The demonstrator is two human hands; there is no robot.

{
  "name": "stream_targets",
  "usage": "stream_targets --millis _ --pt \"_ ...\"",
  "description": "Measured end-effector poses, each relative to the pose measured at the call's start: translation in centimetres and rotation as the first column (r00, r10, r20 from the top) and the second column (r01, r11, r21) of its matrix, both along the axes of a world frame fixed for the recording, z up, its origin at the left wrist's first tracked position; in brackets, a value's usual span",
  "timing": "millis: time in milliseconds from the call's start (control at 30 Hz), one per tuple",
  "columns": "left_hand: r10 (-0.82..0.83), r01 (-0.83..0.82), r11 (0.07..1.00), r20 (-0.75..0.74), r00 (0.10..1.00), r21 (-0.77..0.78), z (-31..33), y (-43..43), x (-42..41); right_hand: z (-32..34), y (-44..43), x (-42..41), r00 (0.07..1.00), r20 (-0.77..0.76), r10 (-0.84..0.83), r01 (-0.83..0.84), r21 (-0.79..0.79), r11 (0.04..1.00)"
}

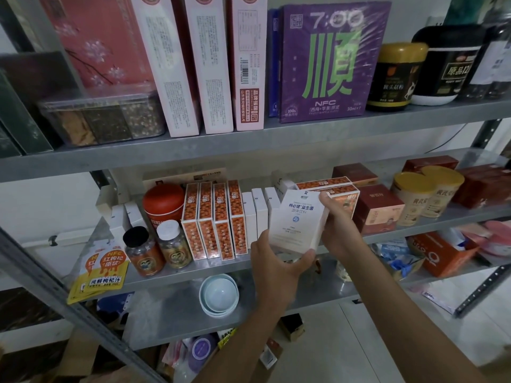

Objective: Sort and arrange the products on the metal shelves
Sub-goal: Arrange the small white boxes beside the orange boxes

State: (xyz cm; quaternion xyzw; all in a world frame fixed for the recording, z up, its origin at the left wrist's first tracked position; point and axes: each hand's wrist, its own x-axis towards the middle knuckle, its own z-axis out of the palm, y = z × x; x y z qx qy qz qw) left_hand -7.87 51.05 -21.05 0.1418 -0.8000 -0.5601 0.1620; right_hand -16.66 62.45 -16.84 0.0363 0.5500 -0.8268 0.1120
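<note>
While both hands grip it, left hand [272, 262] under its lower corner, right hand [338, 225] curled round its right edge, white box [300, 217] hangs upright before the middle shelf [193, 268]; probably squaring up to join the white row [260, 214] beside the orange packs [214, 219].

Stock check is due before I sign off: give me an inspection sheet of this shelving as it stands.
Surface: middle metal shelf, grey, crowded with products.
Job's things: white box held upright before a row of white boxes; orange boxes stand upright to their left.
Clutter: yellow sachets overhang the shelf's left front edge; stacked bowls on the shelf below.
Grippers: left hand grips the box's bottom; right hand grips its right side.
Cables: thin dark cable on the wall, far right.
Surroundings: white wall; pale floor with loose packets.
</note>
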Motion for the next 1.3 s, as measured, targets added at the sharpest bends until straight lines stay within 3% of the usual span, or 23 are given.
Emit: stream_targets --millis 67,167,333,567,667,800,867,967,1033,1300 --pt "0.008 -0.008 1.0 -0.01 1.0 -0.003 -0.2 0.0 0.2 -0.1 0.2 0.0 0.988 0.029 0.151 -0.149 -0.063 0.987" --pt "0.065 -0.077 0.982 -0.076 0.995 -0.17 -0.4 0.1 0.7 -0.6 0.2 -0.1 0.962 0.038 0.271 -0.265 -0.118 0.957" --pt "0.092 -0.122 0.919 -0.098 0.991 -0.375 -0.3 0.3 1.1 -1.3 -0.5 -0.1 0.985 0.046 0.169 -0.162 -0.121 0.979" --pt "0.087 -0.103 0.929 -0.061 0.994 -0.357 -0.3 -0.1 0.8 -1.5 -1.0 -0.1 0.993 0.088 0.074 -0.066 -0.095 0.993" --pt "0.031 -0.045 0.973 -0.068 0.997 -0.228 -0.2 -0.9 0.6 -1.0 -0.7 0.0 0.994 0.039 0.102 -0.101 -0.031 0.994" --pt "-0.176 0.167 0.973 0.044 0.983 0.159 0.2 -1.9 -0.2 -0.3 0.4 -0.2 0.941 -0.088 0.328 -0.32 0.093 0.943" --pt "-0.214 0.154 0.907 0.114 0.97 0.392 0.2 -2.4 -0.6 -0.1 1.3 -0.6 0.906 -0.143 0.398 -0.374 0.166 0.912" --pt "-0.329 0.163 0.666 0.091 0.94 0.728 0.1 -3.4 -0.6 0.4 2.3 -1.0 0.897 -0.18 0.404 -0.364 0.22 0.905" --pt "-0.405 0.221 0.621 0.067 0.912 0.752 0.1 -3.8 -0.7 0.5 2.8 -1.2 0.916 -0.197 0.349 -0.291 0.272 0.917" --pt "-0.226 0.173 0.772 0.01 0.974 0.612 0.2 -3.8 -1.4 -0.8 2.5 -1.3 0.976 -0.211 0.052 0.037 0.393 0.919"
